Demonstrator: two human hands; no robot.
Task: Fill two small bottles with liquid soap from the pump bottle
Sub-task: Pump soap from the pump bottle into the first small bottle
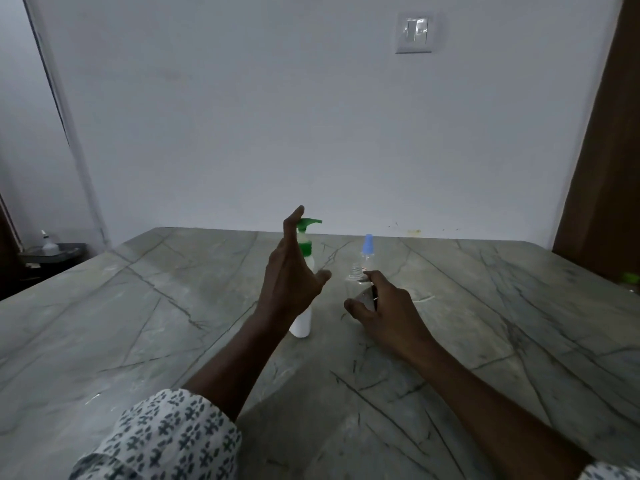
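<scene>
Left hand (291, 275) hovers before the pump bottle (304, 320), fingers spread wide — holding nothing. Right hand (388, 306) grips an uncapped clear bottle (356, 273) on the counter (138, 306) — a blue-capped bottle (367, 249) stands just behind.

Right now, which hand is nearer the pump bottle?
Left. The left hand is open right at the pump bottle, fingertip beside its green pump head. The right hand sits off to its right, gripping the uncapped clear small bottle.
</scene>
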